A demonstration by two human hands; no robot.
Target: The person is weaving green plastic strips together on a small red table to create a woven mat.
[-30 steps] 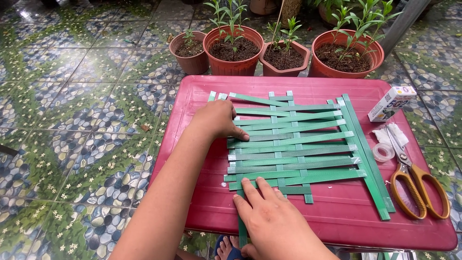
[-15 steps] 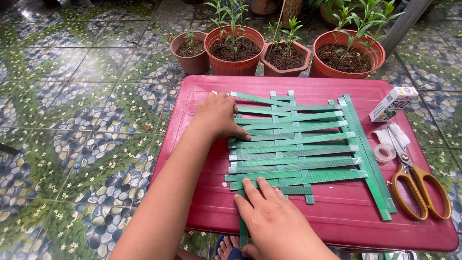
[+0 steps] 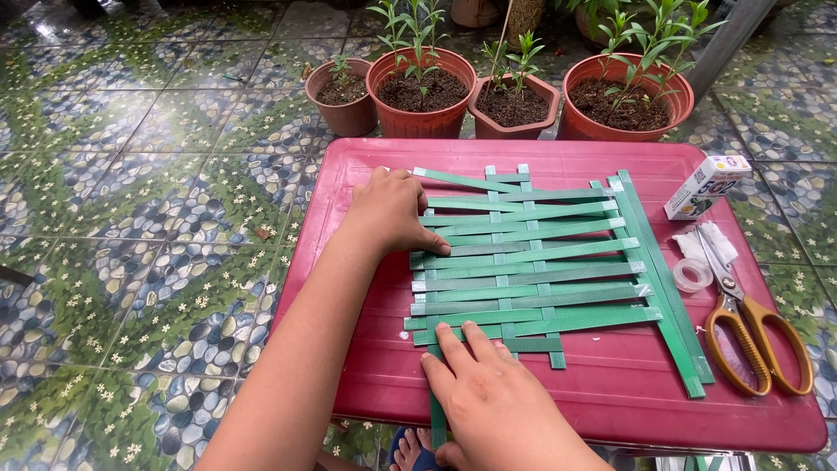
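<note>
A mat of woven green strips [image 3: 540, 262] lies flat on a red plastic table top [image 3: 349, 349]. My left hand [image 3: 392, 214] rests palm down on the mat's left edge, fingertips pressing the ends of the horizontal strips. My right hand [image 3: 493, 397] lies flat at the lower left corner, fingers spread over the bottom strips and over a vertical strip [image 3: 438, 419] that sticks out past the table's near edge. Neither hand grips anything.
Yellow-handled scissors [image 3: 750, 323], a clear tape roll [image 3: 693, 275], a white cloth scrap [image 3: 717, 240] and a small white box [image 3: 708, 187] lie at the table's right side. Several terracotta pots with plants [image 3: 418, 92] stand behind the table on a pebble-patterned tile floor [image 3: 131, 218].
My left hand has slid a little down and inward along the mat's left edge. My right hand has stayed at the lower corner, its fingers reaching slightly further onto the strips.
</note>
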